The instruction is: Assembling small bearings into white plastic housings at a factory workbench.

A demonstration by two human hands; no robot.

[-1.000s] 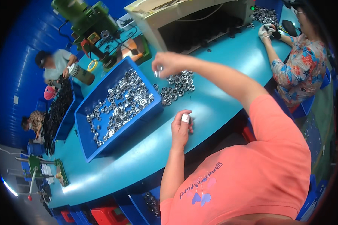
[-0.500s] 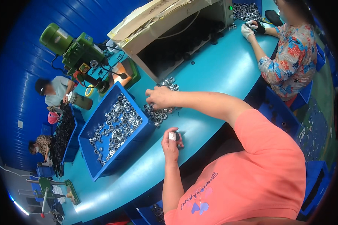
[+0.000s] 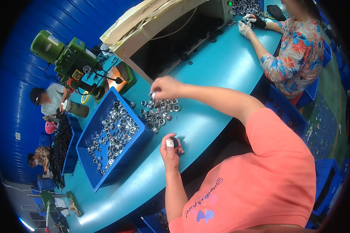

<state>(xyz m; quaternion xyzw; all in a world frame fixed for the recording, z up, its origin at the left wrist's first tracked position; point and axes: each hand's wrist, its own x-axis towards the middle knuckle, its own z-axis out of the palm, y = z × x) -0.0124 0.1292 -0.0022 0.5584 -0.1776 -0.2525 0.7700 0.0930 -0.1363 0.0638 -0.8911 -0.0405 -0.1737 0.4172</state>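
Note:
My left hand (image 3: 169, 156), with white wrapping on a finger, is closed round a dark round part (image 3: 175, 143) just above the near side of the table. Farther off, my right hand (image 3: 166, 88) pinches a small shiny metal part (image 3: 152, 94). Below that hand spreads a loose pile of silvery round parts with dark centres (image 3: 158, 116). Left of the pile stands a blue plastic bin (image 3: 140, 138), tilted in view, holding many more such silvery parts. My right fingertips are partly hidden behind the hand.
A box-like machine with an open front (image 3: 144, 66) holds dark round pieces behind the pile. A green drill press (image 3: 66, 58) stands at far left. At the right, a co-worker with gloved hands (image 3: 245, 28) handles small parts. Other people work at left by a bin of black pieces (image 3: 62, 143).
My right hand has lifted from the pile and shifted away from me, a metal part now showing in its fingers. The left hand keeps its dark part. The view has shifted slightly.

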